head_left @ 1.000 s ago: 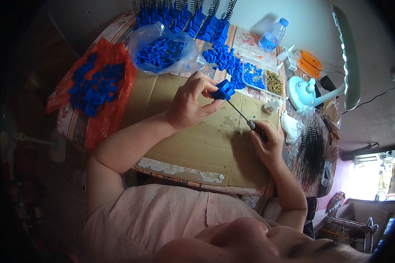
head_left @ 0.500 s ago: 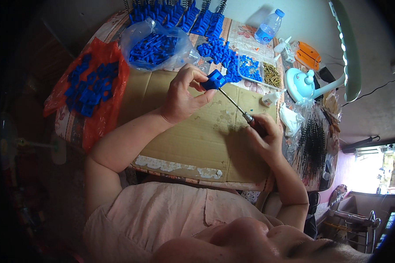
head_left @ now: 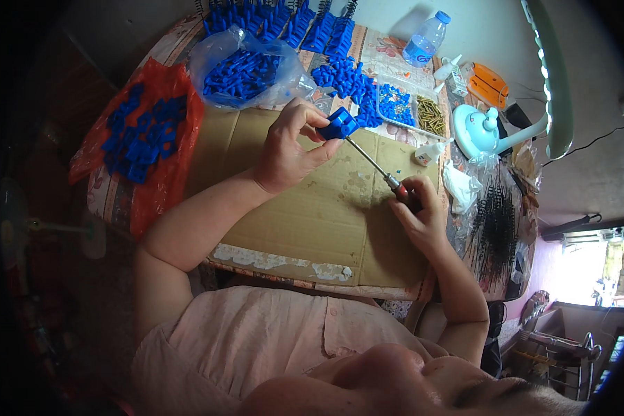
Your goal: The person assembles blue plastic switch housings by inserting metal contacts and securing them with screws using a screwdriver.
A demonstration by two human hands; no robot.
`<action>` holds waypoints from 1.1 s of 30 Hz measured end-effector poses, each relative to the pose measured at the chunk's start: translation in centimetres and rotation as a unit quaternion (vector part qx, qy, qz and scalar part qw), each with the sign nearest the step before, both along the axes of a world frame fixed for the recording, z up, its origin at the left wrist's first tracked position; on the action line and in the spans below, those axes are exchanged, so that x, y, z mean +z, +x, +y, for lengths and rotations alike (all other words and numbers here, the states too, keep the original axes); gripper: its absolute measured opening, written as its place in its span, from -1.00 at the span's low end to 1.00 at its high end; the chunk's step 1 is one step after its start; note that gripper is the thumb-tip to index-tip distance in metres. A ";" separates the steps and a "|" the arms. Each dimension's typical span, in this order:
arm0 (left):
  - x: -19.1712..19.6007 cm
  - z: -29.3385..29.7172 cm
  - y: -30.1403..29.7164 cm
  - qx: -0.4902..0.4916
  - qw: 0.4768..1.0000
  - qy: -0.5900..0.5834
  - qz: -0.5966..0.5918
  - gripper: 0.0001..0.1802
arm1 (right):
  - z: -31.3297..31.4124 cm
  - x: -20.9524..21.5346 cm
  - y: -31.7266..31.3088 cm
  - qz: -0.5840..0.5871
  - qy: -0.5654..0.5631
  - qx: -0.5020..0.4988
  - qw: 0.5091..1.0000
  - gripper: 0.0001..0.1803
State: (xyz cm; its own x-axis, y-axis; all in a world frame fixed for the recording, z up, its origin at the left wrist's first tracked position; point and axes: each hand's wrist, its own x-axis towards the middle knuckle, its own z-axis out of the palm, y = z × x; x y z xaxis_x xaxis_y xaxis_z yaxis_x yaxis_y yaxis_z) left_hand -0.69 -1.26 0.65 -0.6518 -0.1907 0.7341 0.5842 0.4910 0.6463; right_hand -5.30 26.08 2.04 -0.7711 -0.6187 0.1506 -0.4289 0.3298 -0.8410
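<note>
Between thumb and fingers, my left hand [head_left: 291, 145] grips a small blue plastic part [head_left: 338, 125] above the cardboard sheet [head_left: 284, 215]. My right hand [head_left: 423, 211] is closed on the red handle of a screwdriver [head_left: 371, 162]. Its metal shaft slants up and left, and the tip meets the blue part; whether a screw sits there is too small to tell. Just beyond the blue part lie a pile of small blue pieces [head_left: 347, 80] and a clear box [head_left: 417, 127] holding blue pieces and brass-coloured screws [head_left: 430, 115].
A red plastic bag [head_left: 163, 194] with blue parts lies at left, beside a clear bag of blue pieces [head_left: 243, 76]. Blue assemblies with springs [head_left: 319, 33] line the back. At right are a glue bottle [head_left: 430, 154], a lamp [head_left: 475, 128], a water bottle [head_left: 426, 40] and black springs [head_left: 496, 229].
My right hand has shifted its fingers back on the screwdriver, and more of the red handle shows. My left hand and the blue part have hardly moved.
</note>
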 end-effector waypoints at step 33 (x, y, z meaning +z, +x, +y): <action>-0.2 -0.6 0.2 -0.018 0.998 0.027 -0.060 -0.66 | 0.0 0.0 0.1 0.082 -0.019 0.024 0.996 -0.60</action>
